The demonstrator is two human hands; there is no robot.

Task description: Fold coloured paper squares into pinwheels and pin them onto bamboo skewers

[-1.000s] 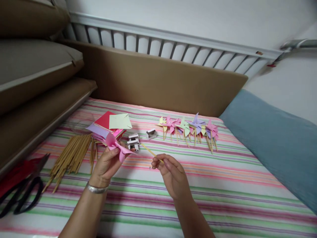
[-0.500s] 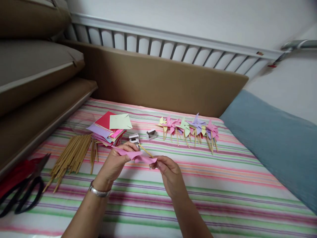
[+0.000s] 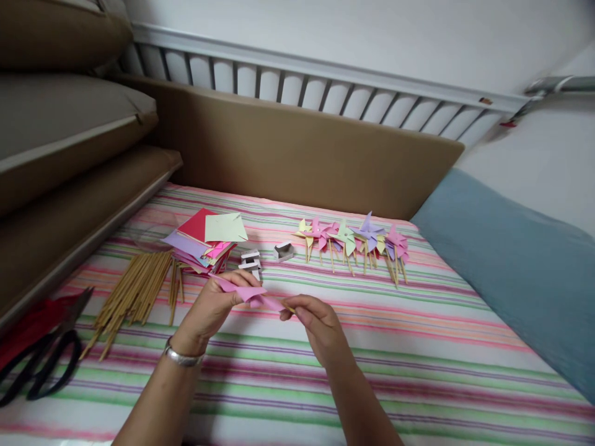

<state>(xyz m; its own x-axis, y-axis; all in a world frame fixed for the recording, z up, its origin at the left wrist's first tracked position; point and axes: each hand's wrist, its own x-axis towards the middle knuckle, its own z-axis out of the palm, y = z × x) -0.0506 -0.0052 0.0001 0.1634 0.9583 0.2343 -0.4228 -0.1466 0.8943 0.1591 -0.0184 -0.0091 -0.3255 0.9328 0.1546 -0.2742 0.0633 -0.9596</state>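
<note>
Just below the middle of the view, toward seven o'clock, a pink paper pinwheel (image 3: 239, 290) is held up above a striped cloth (image 3: 418, 378). Its paper is plain, light pink and thin. Seen nearly edge-on, it makes a long, wavy shape: a pointed end reaches toward ten o'clock, a curled fold bulges in the middle, and a narrower tip runs toward four o'clock. The folds look darker on their shaded undersides; the centre is hard to make out.

The left hand (image 3: 210, 310) pinches its nearer end, fingers over the top and thumb against it. The right hand (image 3: 320, 325) has its fingers and thumb closed on a thin, straw-coloured stick (image 3: 289, 309), of which a short length shows beside the pinwheel's four o'clock tip. I cannot tell exactly how stick and paper meet.

From the pinwheel, small white boxes (image 3: 283, 251) stand around twelve to one o'clock, a stack of coloured paper (image 3: 198, 248) lies at ten, loose sticks (image 3: 134, 285) at nine, and mounted pinwheels (image 3: 344, 236) at two.
</note>
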